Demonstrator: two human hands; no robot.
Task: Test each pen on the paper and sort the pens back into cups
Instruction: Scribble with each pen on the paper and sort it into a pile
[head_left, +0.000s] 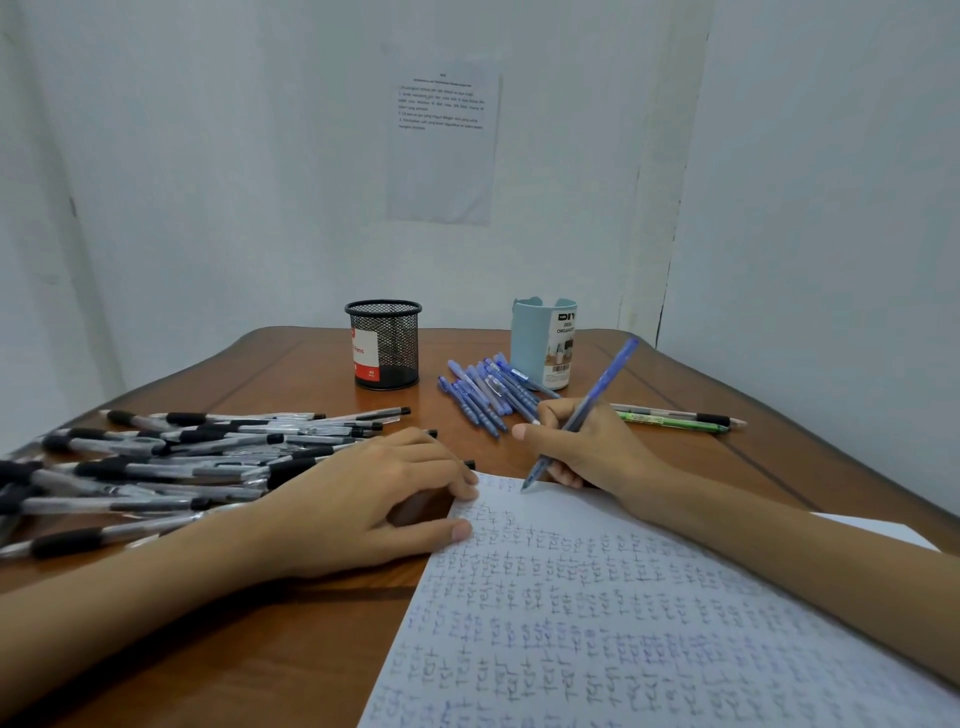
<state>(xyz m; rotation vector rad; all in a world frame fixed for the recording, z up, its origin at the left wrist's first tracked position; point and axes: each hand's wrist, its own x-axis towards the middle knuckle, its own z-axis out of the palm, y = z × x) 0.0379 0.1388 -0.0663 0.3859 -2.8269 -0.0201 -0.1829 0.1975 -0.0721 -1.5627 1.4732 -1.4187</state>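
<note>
My right hand (587, 447) grips a blue pen (605, 379) in a writing hold, its tip touching the top edge of the paper (623, 613). The sheet is covered with rows of the handwritten word "test". My left hand (374, 499) lies flat with its fingertips pressing the paper's upper left corner. A heap of black-grip clear pens (171, 457) lies at the left. A small pile of blue pens (488, 395) sits between the black mesh cup (384, 345) and the light blue cup (543, 340). No pens show above either cup's rim.
A green pen (670, 422) and a white pen with a black grip (680, 414) lie to the right of my right hand. The brown wooden table (291, 649) stands in a corner of white walls; a printed sheet (441, 140) hangs on the back wall.
</note>
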